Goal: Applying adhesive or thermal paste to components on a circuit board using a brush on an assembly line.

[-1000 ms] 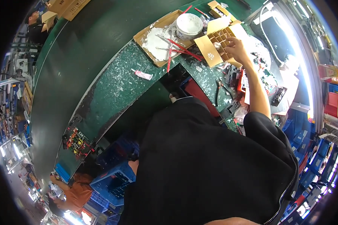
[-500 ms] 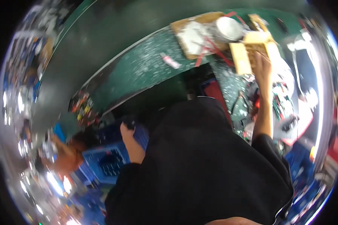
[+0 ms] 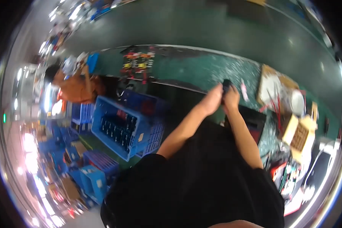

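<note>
My left hand [image 3: 215,98] is closed on a small black part [image 3: 227,83], too blurred to name more exactly. Against it, with fingers bent in at the same part, is my right hand [image 3: 231,98]; anything small between its fingertips is hidden. Both hands meet over the near side of the green work table [image 3: 182,70]. Just right of them lies a small pink-and-white item [image 3: 244,90]. Farther right stands an open cardboard box [image 3: 300,137] with brown contents.
A white round tub [image 3: 293,102] and red strips sit by a flat carton [image 3: 269,81]. To the left, a blue crate [image 3: 117,127] holds rows of black parts. Coloured components [image 3: 138,64] lie on the table near a person in orange [image 3: 78,89].
My right hand has left the cardboard box and come left to meet my left hand. The left hand has moved over the table, still with the black part. The view has turned left.
</note>
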### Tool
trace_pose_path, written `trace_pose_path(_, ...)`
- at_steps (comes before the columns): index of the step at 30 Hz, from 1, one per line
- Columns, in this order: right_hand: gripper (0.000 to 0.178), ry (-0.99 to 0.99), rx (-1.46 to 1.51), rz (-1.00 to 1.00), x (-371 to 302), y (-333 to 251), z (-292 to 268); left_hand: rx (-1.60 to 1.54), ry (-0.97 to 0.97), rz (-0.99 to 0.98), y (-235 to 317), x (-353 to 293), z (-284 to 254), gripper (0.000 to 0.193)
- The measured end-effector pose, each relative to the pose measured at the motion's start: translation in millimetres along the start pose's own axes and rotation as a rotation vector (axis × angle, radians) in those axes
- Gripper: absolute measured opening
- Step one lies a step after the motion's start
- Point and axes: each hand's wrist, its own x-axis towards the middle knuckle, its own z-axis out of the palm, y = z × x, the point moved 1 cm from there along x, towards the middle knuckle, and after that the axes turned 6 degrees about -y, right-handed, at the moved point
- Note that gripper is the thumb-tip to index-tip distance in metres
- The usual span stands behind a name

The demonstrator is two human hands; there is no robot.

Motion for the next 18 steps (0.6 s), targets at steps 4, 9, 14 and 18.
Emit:
trace_pose_path(4, 0.022, -0.064, 0.319, 0.161, -7.5, 11.2, 10.6, -0.612, 0.023, -0.203, -0.1, -17.7, -1.3, 0.029)
trace_pose_path(9, 0.031, -0.058, 0.444, 0.221, -15.9, -25.9, 41.5, -0.484, 0.026, -0.303, -23.0, -21.7, -42.3, 0.040)
trace_pose_path(14, 0.031, -0.283, 0.244, -0.197, 15.1, 12.7, 91.1, 0.230, 0.573, -0.193, -13.5, -11.0, -45.0, 0.043)
trace_pose_path(18, 0.029, -0.359, -0.675, -0.425, -22.5, -104.8, 149.5, 0.461, 0.792, -0.221, -16.6, -16.3, -86.1, 0.040)
